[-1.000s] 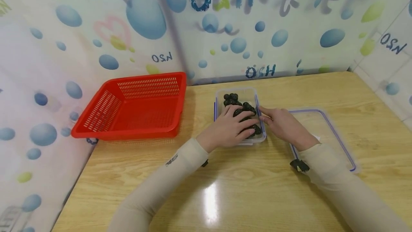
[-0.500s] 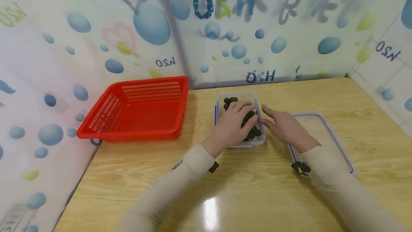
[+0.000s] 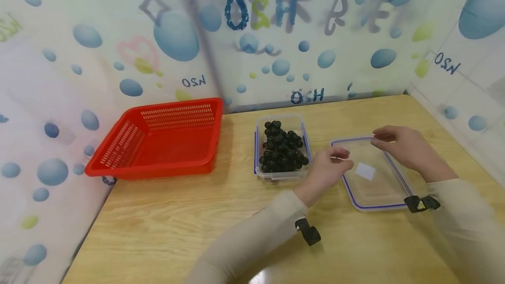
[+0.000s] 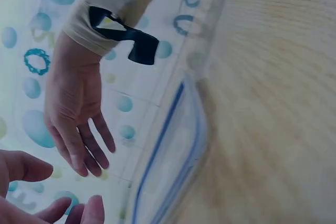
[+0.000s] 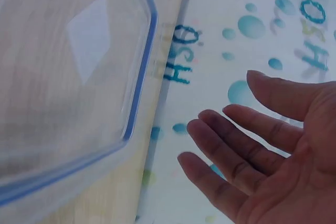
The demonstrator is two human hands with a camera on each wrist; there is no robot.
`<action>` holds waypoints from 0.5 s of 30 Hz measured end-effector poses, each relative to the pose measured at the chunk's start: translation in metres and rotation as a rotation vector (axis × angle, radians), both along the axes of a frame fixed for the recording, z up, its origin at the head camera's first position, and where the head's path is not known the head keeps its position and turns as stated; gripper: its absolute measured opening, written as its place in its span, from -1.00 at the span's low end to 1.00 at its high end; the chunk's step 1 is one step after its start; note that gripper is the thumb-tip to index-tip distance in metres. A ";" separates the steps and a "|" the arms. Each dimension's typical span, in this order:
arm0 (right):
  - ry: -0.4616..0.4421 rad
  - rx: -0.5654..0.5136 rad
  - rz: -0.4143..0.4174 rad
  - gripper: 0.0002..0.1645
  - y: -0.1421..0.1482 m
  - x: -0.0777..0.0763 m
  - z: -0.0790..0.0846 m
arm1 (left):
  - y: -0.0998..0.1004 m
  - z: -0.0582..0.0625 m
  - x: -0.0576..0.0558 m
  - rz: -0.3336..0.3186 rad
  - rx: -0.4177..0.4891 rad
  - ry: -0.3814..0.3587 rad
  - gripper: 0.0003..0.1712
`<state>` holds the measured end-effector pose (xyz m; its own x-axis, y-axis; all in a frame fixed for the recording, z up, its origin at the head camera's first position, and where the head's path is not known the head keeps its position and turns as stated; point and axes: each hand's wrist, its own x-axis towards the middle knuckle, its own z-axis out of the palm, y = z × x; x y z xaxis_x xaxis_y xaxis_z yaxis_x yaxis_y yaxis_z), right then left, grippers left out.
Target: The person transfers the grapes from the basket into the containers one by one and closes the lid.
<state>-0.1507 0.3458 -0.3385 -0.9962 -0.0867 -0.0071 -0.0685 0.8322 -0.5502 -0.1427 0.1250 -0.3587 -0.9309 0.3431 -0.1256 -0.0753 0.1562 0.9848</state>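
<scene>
White cloth-like covering, printed with blue drops and letters, stood behind one wooden table. On the wood were one red basket, one clear lid edged in blue, and one clear box. Two hands, each on a pale-sleeved arm, were at work there, with two black wrist pieces and one white label on the lid. The dark balls overlapped too much to count.

A second earlier both hands had been at the box, the left over the balls, the right beside its right wall. Now both had shifted right to the lid, and the heap lay in full view; the basket had kept its place.

The basket showed its slotted walls and red floor. The lid lay flat on the table, right of the box. Inside the box — upright, uncovered — shiny dark balls lay in clumps, piled thickest toward the near end.

The left hand hovered between box and lid, fingers slightly bent, thumb apart from them, gripping nothing. The right hand was near the lid's far right corner — fingers loosely spread, holding nothing.
</scene>
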 end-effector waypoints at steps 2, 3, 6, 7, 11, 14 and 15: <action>-0.005 0.004 -0.005 -0.40 0.007 0.000 -0.002 | 0.003 -0.006 0.002 0.034 -0.017 -0.040 -0.75; -0.007 0.008 -0.009 -0.43 0.009 0.001 -0.003 | 0.004 -0.009 0.003 0.049 -0.031 -0.059 -0.71; -0.047 0.019 -0.019 -0.46 0.018 0.001 -0.007 | 0.006 -0.016 0.007 0.095 -0.072 -0.111 -0.60; -0.062 0.024 -0.022 -0.47 0.020 0.002 -0.008 | 0.007 -0.018 0.008 0.111 -0.083 -0.124 -0.58; -0.120 0.062 -0.033 -0.47 0.029 0.004 -0.016 | 0.009 -0.026 0.008 0.157 -0.114 -0.136 -0.49; -0.150 0.093 -0.035 -0.45 0.034 0.005 -0.022 | 0.008 -0.033 0.004 0.175 -0.124 -0.132 -0.45; -0.159 0.100 -0.036 -0.45 0.036 0.005 -0.024 | 0.008 -0.035 0.003 0.176 -0.126 -0.128 -0.45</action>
